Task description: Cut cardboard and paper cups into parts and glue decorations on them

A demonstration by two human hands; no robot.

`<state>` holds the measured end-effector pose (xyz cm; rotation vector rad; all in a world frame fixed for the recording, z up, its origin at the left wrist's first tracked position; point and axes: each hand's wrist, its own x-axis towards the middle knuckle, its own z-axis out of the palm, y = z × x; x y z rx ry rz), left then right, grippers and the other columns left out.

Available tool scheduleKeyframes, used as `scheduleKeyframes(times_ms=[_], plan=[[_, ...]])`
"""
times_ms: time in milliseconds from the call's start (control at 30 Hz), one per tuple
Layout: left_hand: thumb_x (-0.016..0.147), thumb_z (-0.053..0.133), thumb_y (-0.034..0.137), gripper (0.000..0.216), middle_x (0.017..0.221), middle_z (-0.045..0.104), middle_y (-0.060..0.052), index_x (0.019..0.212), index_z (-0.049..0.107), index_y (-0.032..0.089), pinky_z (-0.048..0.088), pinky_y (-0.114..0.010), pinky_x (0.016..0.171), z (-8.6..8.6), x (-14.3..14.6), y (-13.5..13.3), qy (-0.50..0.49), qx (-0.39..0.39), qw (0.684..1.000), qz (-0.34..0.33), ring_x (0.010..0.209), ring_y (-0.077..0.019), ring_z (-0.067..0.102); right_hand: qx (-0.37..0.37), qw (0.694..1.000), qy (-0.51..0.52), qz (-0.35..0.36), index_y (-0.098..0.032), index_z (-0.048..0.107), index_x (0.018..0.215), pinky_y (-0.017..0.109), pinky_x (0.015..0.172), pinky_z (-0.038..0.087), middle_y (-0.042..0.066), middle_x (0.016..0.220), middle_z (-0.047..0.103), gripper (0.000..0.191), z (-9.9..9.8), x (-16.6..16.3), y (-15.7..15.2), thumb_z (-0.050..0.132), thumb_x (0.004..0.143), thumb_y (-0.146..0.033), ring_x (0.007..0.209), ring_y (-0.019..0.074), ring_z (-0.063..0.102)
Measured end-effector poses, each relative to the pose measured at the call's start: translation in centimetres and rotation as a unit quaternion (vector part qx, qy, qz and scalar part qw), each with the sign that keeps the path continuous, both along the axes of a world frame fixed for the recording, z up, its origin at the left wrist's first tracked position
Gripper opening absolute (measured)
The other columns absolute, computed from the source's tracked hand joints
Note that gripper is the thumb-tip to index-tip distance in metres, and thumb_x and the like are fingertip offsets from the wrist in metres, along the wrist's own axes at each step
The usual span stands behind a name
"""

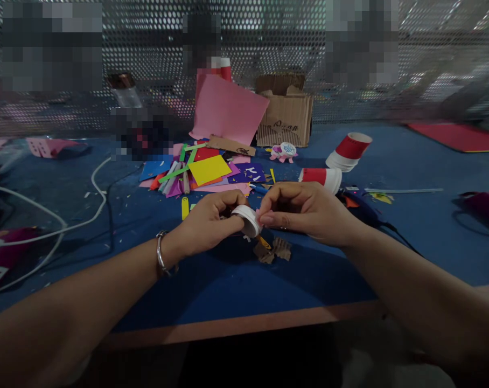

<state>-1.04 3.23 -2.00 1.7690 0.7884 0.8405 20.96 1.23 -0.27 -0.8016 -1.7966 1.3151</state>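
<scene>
My left hand is closed around a shallow white cup bottom, which looks cut from a paper cup and is tilted on its side. At its right edge, my right hand pinches a small pink paper piece between thumb and forefinger. Whether that piece touches the cup bottom is hard to make out. Crumpled brown scraps lie on the table just below my hands. Farther back stands a small figure with a patterned white round top and pink paper legs.
Colourful paper sheets are heaped mid-table before a pink sheet and a cardboard box. Red-and-white paper cups lie at right. A white cable crosses the left side; a dark glue gun is beyond my right wrist.
</scene>
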Motion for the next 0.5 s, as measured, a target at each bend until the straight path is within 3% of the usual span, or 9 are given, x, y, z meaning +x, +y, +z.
scheduleKeyframes(times_ms=[233,500], plan=[[0.068,0.064,0.017,0.008,0.068,0.053,0.003,0.069,0.057,0.019,0.039,-0.022,0.058,0.12,0.01,0.02,-0.013,-0.003,1.000,0.000,0.062,-0.0100,0.045,0.034,0.999,-0.017,-0.015,-0.016,0.074,0.085,0.025,0.064,0.048,0.001,0.077,0.071,0.030,0.16,0.30,-0.17,0.090,0.081,-0.041,0.069,0.0109,0.062],[0.071,0.065,0.016,0.007,0.069,0.054,0.004,0.070,0.059,0.019,0.040,-0.024,0.060,-0.11,0.02,0.07,-0.023,-0.003,1.000,-0.003,0.062,-0.0101,0.046,0.016,1.000,0.004,0.004,-0.016,0.073,0.084,0.024,0.063,0.048,0.000,0.076,0.071,0.028,0.27,0.16,-0.20,0.089,0.083,-0.038,0.068,0.0101,0.062]])
